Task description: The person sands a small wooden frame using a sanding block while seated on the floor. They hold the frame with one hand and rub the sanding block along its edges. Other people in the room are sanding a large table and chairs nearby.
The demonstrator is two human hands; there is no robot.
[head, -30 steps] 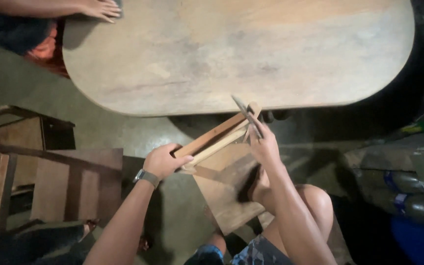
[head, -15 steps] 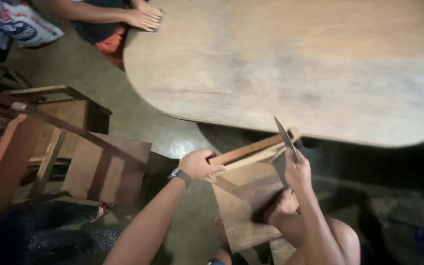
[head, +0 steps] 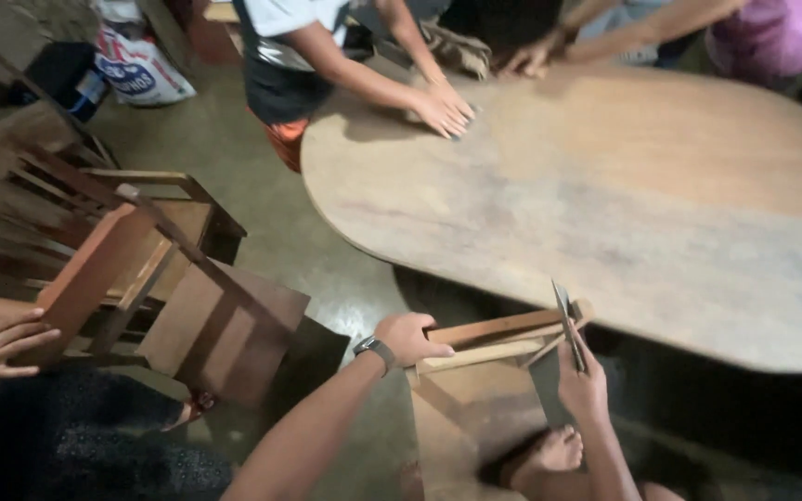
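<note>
— Where's the small brown wooden frame (head: pixel 503 339), the thing with the slatted top rail?

— Just below the near edge of the big oval wooden tabletop (head: pixel 605 195), partly tucked under that edge. Its top rail runs left to right, rising a little toward the right end, roughly along the tabletop's near edge.

— And the hands on it?

— The left hand (head: pixel 407 338), with a dark wristwatch (head: pixel 375 349) at the wrist, is curled shut around the rail's left end. The right hand (head: pixel 583 382) sits below the right end, fingers closed on a thin flat grey metal blade (head: pixel 566 320) that stands steeply and crosses the rail near that end.

— So which hand is nearer the crossing point?

— The right, by my reading; the rail lies just above it, touching the blade. The left hand is well along the rail, away from the blade.

— Anything under it?

— A bare foot (head: pixel 554 453) rests on the frame's lower board, farther from the tabletop.

— And around the tabletop?

— Other people's hands (head: pixel 443 107) press flat on its far side. Left of it stand dark wooden chair frames (head: pixel 141 269).
</note>
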